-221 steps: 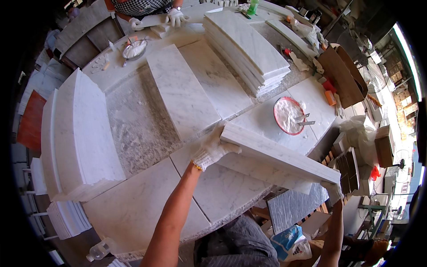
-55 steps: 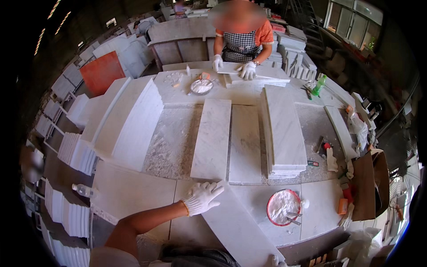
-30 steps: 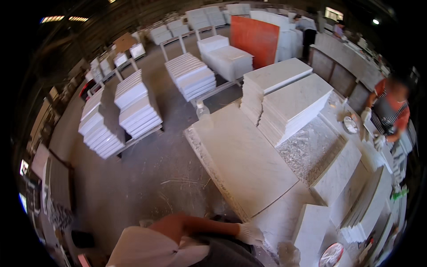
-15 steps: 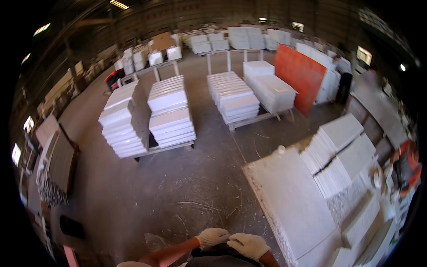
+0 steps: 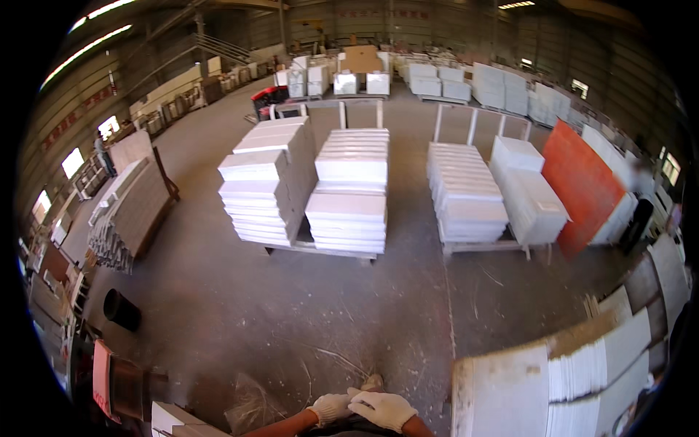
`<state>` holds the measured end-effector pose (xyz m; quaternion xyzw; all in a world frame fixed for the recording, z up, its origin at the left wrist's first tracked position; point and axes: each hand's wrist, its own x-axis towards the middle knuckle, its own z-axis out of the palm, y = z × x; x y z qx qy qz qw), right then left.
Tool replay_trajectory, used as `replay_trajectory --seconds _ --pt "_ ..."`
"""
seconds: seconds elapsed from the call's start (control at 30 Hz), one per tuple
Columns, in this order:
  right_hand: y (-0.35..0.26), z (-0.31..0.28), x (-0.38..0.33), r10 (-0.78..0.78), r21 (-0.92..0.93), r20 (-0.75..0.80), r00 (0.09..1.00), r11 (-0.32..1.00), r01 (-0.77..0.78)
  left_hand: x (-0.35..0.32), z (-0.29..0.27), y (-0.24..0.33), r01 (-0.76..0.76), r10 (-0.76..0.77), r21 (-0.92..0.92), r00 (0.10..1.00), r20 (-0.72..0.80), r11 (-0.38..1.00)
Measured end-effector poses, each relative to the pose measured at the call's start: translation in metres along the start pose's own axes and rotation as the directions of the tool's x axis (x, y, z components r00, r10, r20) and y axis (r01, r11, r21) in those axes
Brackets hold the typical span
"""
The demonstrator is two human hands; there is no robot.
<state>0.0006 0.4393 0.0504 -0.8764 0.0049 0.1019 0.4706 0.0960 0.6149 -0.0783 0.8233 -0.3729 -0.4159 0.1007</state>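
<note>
Both my hands wear off-white knit work gloves and meet in front of my body at the bottom middle. My left hand point(image 5: 330, 409) points inward, its fingertips hidden at the right glove. My right hand point(image 5: 384, 410) has its fingers stretched toward the left one, slightly apart, with the tips touching or overlapping it. No object shows in either hand. Dark clothing lies just below them, and the tip of a shoe point(image 5: 373, 382) shows beyond. On the floor to the left of my hands is a crumpled clear plastic sheet point(image 5: 251, 408).
White slabs point(image 5: 346, 211) stand stacked on pallets ahead, with more slabs point(image 5: 470, 197) beside a red-orange panel point(image 5: 582, 186). A pale slab table point(image 5: 510, 386) is at lower right. A black bucket point(image 5: 121, 309) and a pink-topped stand point(image 5: 102, 379) are left. A person point(image 5: 641, 207) stands far right.
My view has swung to the right-hand side of the picture's contents, so pallets and slab table sit further right, and more of the left side shows. My gloved hands stay together.
</note>
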Motion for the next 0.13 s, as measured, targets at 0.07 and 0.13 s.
replay_trajectory --seconds 0.07,0.13 --pt "0.015 -0.034 0.046 0.044 0.069 0.146 0.988 0.996 -0.054 0.019 -0.046 0.002 0.125 -0.126 0.035 0.992 0.022 0.991" --pt "0.036 -0.056 0.085 0.064 0.105 0.242 0.968 0.990 -0.091 0.027 -0.093 0.016 0.201 -0.203 0.039 0.978 0.046 0.979"
